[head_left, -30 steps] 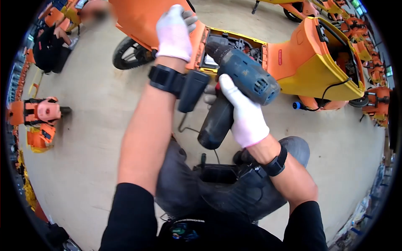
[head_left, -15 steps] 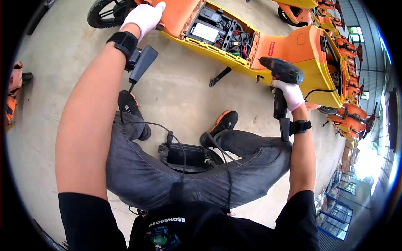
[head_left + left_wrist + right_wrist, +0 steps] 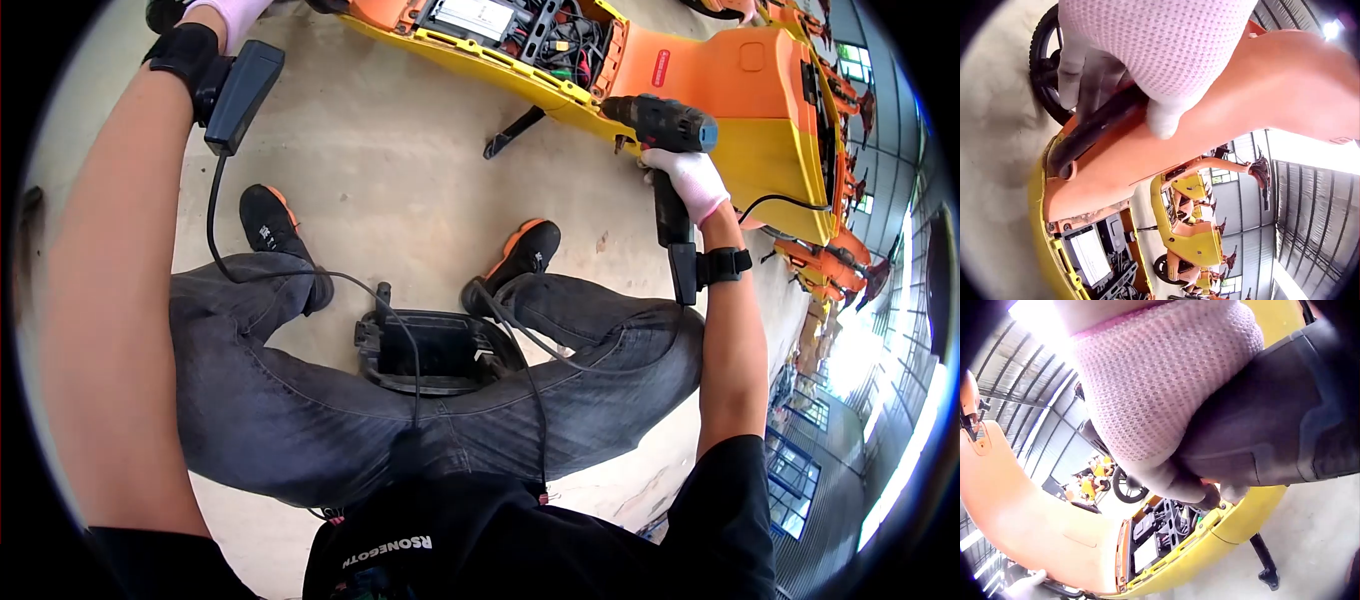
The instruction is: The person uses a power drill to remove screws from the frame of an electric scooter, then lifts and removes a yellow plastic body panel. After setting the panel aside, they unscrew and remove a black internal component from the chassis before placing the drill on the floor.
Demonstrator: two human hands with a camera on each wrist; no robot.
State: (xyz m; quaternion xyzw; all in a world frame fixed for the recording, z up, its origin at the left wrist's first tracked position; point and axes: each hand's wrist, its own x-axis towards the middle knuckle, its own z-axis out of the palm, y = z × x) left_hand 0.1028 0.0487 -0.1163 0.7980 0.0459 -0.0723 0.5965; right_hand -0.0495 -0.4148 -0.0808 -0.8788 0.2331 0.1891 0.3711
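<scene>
My gloved right hand (image 3: 690,180) grips the handle of a dark blue and black cordless drill (image 3: 670,122). The drill points left, its tip close to the yellow lower edge of an orange and yellow electric scooter (image 3: 685,75). At the head view's top edge, my gloved left hand (image 3: 235,15) is partly cut off. In the left wrist view its fingers curl round a black bar (image 3: 1094,134) on the scooter's orange body, the thumb lying against the panel. Between both hands, the scooter's open compartment shows a silver-white box (image 3: 470,18) and tangled wires (image 3: 575,50).
A kickstand (image 3: 515,132) juts from the scooter's near side. On the floor between my shoes stands a black open-topped case (image 3: 440,350). Cables (image 3: 370,290) run from my wrist units across my legs. More scooters (image 3: 1194,244) are parked behind.
My left hand went from over the scooter to the far left and onto the black bar. My right hand carried the drill rightward, to the scooter's yellow edge. The view shifted too.
</scene>
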